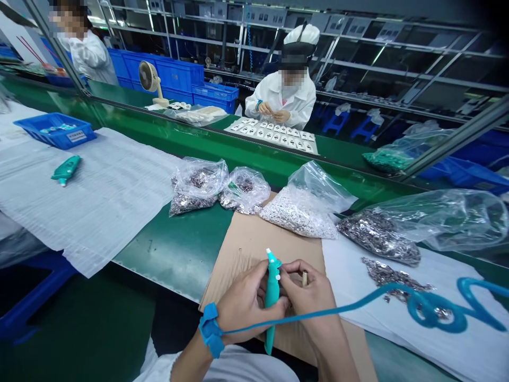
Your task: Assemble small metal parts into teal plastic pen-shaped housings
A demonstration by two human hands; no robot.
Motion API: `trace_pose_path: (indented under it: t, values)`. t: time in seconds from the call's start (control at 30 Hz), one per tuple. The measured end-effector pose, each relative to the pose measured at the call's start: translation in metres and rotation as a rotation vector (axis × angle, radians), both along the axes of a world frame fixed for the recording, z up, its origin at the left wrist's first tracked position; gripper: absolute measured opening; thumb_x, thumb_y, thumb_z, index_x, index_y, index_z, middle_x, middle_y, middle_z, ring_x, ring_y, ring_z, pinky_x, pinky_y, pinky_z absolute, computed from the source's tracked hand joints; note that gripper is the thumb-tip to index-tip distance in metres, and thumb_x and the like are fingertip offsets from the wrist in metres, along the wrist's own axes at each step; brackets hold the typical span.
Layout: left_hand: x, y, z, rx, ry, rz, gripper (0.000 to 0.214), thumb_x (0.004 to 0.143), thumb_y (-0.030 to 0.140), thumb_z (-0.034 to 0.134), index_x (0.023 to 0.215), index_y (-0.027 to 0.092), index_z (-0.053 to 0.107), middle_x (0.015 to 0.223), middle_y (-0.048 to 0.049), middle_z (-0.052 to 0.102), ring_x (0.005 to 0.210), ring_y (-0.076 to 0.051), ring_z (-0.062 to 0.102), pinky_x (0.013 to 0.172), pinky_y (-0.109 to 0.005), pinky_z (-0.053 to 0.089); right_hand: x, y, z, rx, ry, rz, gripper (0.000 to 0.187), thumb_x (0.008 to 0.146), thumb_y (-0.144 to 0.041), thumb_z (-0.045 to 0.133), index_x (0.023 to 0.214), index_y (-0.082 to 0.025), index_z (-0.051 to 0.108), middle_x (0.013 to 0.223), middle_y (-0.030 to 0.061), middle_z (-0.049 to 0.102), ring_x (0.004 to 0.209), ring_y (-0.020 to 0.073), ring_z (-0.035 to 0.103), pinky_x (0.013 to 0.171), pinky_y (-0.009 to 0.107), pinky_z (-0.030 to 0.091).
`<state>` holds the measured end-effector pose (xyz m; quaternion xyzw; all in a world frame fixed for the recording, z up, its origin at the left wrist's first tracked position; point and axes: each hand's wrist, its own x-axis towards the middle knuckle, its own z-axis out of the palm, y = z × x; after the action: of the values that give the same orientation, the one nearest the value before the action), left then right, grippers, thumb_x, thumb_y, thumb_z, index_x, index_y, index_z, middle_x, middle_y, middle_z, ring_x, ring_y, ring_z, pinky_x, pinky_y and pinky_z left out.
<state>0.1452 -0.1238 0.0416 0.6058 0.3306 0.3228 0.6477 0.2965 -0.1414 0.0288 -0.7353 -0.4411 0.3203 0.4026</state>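
A teal pen-shaped device (pixel 272 289) with a white tip and a small white button stands nearly upright over the cardboard sheet. My left hand (pixel 244 302) is closed around its body. On the other side, my right hand (pixel 312 297) has its thumb and fingertips pinched at the device, close to the button. A short tan-ended stick (pixel 305 279) pokes up from among the right fingers; its lower part is hidden. Around my left wrist is a blue strap (pixel 211 330), and its coiled blue cord (pixel 433 310) runs across my right forearm.
Bags of shiny metal pieces (pixel 194 201) and a bag of white pieces (pixel 298 212) line the cardboard (pixel 246 239). Loose metal pieces (pixel 397 281) lie right. Another teal device (pixel 66 168) and a blue tray (pixel 83 137) are left. A co-worker (pixel 282 101) sits opposite.
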Motion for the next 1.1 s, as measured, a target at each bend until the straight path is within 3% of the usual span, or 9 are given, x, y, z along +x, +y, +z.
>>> trace_pose_path:
  t: [0.27,0.47,0.6,0.73,0.93,1.03,1.1]
  values:
    - [-0.001,0.001,-0.004,0.128,0.108,0.013,0.036,0.078,0.02,0.064,0.113,0.017,0.056,0.085,-0.0015,0.065,0.073,-0.016,0.061,0.067,-0.023,0.051,-0.01,-0.002,0.008,0.03,0.161,-0.01,0.017,0.07,-0.034,0.067,0.072,-0.018,0.061,0.06,-0.0011,0.058,0.05,0.0126,0.049,0.044,0.022,0.035]
    - [0.0,0.0,-0.004,0.121,0.084,0.034,0.027,0.08,0.02,0.064,0.106,0.017,0.059,0.083,0.0003,0.063,0.072,-0.014,0.059,0.067,-0.022,0.05,-0.009,-0.003,0.011,0.038,0.165,0.02,0.02,0.072,-0.035,0.066,0.08,-0.017,0.065,0.068,-0.0004,0.059,0.059,0.0143,0.052,0.052,0.022,0.04]
    - [0.0,-0.002,-0.007,0.1,0.043,0.004,0.045,0.08,0.021,0.066,0.123,0.018,0.055,0.083,-0.0003,0.066,0.072,-0.015,0.063,0.067,-0.023,0.052,-0.011,-0.006,0.014,-0.02,0.208,0.008,0.023,0.074,-0.039,0.066,0.081,-0.017,0.063,0.059,-0.0026,0.055,0.049,0.0113,0.044,0.044,0.021,0.034]
    - [-0.002,-0.003,-0.009,0.143,0.067,-0.021,0.052,0.08,0.022,0.067,0.13,0.019,0.053,0.085,-0.0013,0.069,0.077,-0.017,0.065,0.074,-0.026,0.054,-0.016,-0.007,0.019,0.029,0.246,-0.04,0.026,0.072,-0.042,0.067,0.074,-0.018,0.059,0.052,-0.0051,0.048,0.043,0.0092,0.038,0.039,0.02,0.027]
    - [0.0,-0.004,-0.013,0.128,0.061,0.028,0.046,0.088,0.024,0.058,0.133,0.019,0.051,0.087,-0.002,0.068,0.078,-0.017,0.064,0.078,-0.026,0.053,-0.019,-0.003,0.022,0.03,0.292,-0.061,0.031,0.07,-0.047,0.071,0.073,-0.018,0.06,0.05,-0.0041,0.052,0.04,0.01,0.042,0.038,0.02,0.033]
    - [0.002,-0.004,-0.015,0.091,0.067,0.085,0.04,0.093,0.029,0.052,0.132,0.018,0.051,0.078,-0.0001,0.064,0.07,-0.016,0.06,0.072,-0.025,0.052,-0.018,-0.001,0.016,-0.021,0.315,-0.049,0.037,0.071,-0.053,0.07,0.079,-0.017,0.064,0.046,-0.0041,0.052,0.037,0.0109,0.043,0.036,0.021,0.034]
    - [0.002,-0.003,-0.012,0.078,0.069,0.076,0.039,0.094,0.029,0.051,0.131,0.018,0.051,0.073,0.0016,0.059,0.066,-0.015,0.057,0.068,-0.025,0.05,-0.016,-0.001,0.012,-0.005,0.331,-0.026,0.038,0.072,-0.053,0.071,0.084,-0.016,0.067,0.054,-0.0011,0.059,0.043,0.0134,0.051,0.04,0.022,0.04]
